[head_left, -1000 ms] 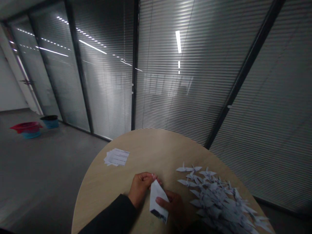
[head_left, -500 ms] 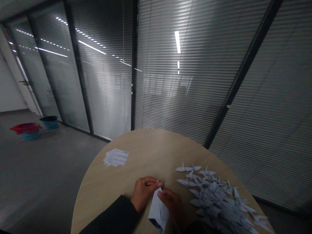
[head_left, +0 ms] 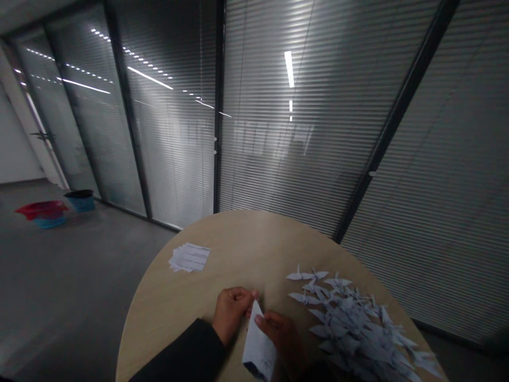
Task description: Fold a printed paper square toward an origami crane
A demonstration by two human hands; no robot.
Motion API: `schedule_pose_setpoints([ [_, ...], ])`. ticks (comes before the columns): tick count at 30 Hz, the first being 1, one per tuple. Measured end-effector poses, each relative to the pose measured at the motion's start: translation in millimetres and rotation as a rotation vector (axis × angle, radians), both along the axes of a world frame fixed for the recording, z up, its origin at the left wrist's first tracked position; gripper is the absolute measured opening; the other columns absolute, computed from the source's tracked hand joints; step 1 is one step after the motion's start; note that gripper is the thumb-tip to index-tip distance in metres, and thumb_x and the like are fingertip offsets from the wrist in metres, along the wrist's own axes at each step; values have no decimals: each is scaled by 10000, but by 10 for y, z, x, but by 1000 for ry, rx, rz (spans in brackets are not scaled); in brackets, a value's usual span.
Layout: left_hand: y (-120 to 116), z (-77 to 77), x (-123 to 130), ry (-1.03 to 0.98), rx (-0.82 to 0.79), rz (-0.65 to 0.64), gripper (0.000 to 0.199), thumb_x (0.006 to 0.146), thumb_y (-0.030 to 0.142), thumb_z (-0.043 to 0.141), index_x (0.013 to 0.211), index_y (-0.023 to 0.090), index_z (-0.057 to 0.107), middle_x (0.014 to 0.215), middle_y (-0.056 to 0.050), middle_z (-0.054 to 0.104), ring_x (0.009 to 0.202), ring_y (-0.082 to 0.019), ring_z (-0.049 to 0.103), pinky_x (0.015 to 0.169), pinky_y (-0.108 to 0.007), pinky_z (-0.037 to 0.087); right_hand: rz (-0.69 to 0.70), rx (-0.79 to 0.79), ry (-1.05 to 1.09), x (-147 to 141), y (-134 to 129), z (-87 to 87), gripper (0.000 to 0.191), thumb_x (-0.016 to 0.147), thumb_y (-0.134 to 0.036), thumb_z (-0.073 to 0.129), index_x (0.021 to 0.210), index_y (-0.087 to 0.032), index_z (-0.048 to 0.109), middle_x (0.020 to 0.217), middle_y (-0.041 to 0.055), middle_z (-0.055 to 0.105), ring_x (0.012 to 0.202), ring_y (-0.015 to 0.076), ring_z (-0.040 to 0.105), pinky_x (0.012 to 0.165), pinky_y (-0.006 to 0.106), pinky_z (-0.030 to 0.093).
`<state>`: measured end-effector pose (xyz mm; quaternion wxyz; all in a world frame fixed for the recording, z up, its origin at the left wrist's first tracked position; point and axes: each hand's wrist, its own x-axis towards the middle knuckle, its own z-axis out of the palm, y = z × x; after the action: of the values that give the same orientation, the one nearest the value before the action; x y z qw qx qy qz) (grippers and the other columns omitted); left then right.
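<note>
A partly folded piece of white paper [head_left: 258,345] is held between my hands above the near part of the table. Its narrow tip points away from me, and its wider near end stands slightly open, with a dark inner side. My left hand [head_left: 233,313] is closed, fingertips pinched at the paper's tip. On the paper's right side, my right hand [head_left: 280,331] grips it with the thumb lying on top; its other fingers are partly hidden. Right of that hand lies a heap of folded paper cranes [head_left: 358,329].
A small stack of printed paper sheets [head_left: 190,257] lies on the round wooden table [head_left: 254,233] at left. Glass partitions with blinds [head_left: 294,159] stand beyond it. On the floor at far left are a red-lined blue bucket [head_left: 45,213] and a blue bucket with black lining [head_left: 80,200].
The paper's upper flap has shifted, so its top now shows a smoother face without the slit seen before. My left fingertips have moved slightly at the tip.
</note>
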<state>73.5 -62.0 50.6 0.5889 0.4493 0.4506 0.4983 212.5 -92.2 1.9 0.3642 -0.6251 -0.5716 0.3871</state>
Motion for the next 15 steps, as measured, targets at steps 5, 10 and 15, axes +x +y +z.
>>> schedule_pose_setpoints([
  [5,13,-21,20,-64,-36,-64,551,455,661,744,452,126,612,407,14,503,396,-85,412,433,-222,331,-11,-17,11,20,2,20,444,678,-616,530,547,-194,580,502,-28,500,535,123,453,499,228,328],
  [10,24,-52,31,-54,-11,-104,533,483,642,750,468,125,620,427,17,501,419,-85,413,452,-220,323,-35,4,-3,45,8,25,481,674,-655,525,547,-194,584,516,-17,530,561,139,484,531,236,351],
  [15,34,-59,17,25,17,-65,467,494,577,769,487,128,640,387,18,499,390,-90,401,432,-223,274,-13,-8,26,45,9,2,488,688,-661,518,565,-195,596,516,-13,538,549,141,489,512,237,349],
])
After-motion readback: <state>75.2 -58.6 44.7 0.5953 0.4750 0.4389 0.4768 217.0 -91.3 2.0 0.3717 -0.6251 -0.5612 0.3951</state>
